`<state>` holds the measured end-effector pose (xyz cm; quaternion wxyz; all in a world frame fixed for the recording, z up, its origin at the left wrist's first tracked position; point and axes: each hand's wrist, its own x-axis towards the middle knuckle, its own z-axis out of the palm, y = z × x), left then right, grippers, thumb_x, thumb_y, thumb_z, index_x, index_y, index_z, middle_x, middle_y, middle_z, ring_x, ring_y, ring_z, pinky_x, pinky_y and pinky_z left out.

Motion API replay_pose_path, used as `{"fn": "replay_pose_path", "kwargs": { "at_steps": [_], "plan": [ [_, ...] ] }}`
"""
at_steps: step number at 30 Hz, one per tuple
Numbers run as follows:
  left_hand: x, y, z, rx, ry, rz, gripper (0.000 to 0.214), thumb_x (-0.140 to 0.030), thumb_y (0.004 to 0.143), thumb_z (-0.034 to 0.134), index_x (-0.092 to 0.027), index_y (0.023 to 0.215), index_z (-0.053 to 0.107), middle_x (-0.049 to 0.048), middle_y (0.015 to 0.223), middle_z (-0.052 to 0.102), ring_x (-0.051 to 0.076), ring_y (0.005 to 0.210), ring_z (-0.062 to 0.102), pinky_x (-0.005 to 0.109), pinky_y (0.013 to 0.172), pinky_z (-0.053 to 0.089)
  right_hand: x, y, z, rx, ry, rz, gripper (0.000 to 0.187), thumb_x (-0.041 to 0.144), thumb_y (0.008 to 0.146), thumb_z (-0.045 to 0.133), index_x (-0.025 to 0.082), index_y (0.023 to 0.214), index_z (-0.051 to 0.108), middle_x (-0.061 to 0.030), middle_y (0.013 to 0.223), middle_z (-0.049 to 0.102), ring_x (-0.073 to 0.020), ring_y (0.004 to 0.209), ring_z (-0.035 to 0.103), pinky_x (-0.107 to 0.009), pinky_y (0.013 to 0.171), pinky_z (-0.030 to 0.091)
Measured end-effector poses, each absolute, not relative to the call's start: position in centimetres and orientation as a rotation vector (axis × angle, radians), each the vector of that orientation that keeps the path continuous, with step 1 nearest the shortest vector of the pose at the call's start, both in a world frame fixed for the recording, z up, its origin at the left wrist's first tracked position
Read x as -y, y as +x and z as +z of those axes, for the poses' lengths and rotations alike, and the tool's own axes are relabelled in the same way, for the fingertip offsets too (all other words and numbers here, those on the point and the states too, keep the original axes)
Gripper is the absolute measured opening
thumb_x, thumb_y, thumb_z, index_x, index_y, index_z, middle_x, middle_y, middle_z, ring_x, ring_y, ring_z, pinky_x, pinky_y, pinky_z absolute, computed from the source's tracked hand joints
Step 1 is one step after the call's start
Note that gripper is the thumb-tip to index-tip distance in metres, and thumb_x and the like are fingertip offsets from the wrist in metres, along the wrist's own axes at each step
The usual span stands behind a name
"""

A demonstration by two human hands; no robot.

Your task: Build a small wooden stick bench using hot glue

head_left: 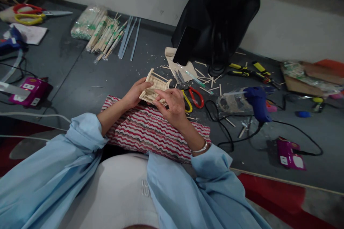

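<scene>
A small slatted model made of wooden sticks (152, 90) is held up over a folded red-and-white wavy-striped cloth (150, 128). My left hand (136, 93) grips its left side, with the thumb over the near rail. On the other side, my right hand (173, 105) has its index finger on the slats and its thumb at the lower edge; the remaining fingers are curled. Just right of that hand lie scissors with one red and one yellow handle (196, 97), their blades on a tan cloth (172, 55).
Loose sticks (211, 78) and a dark phone (185, 46) lie before a black bag (215, 25). To the right are a blue glue gun (256, 103), its cord and a purple box (290, 154). Stick bundles (104, 35) and a second scissors (30, 16) are at the left.
</scene>
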<state>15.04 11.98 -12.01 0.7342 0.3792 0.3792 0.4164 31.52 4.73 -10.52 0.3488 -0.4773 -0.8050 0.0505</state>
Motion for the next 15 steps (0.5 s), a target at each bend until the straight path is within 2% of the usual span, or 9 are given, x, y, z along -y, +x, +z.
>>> {"fn": "replay_pose_path", "kwargs": {
  "at_steps": [15],
  "plan": [
    [-11.8,15.09,-11.89,-0.823,0.837,0.883,0.023,-0.032,0.075,0.066,-0.015,0.091,0.063,-0.0005,0.068,0.061,0.011,0.054,0.056,0.021,0.05,0.045,-4.77,31.53,-10.6,2.085,-1.242,0.112,0.033,0.036,0.098,0.059,0.025,0.129,0.063,-0.0003,0.091,0.077,-0.021,0.095,0.06,-0.039,0.093,0.042]
  ]
}}
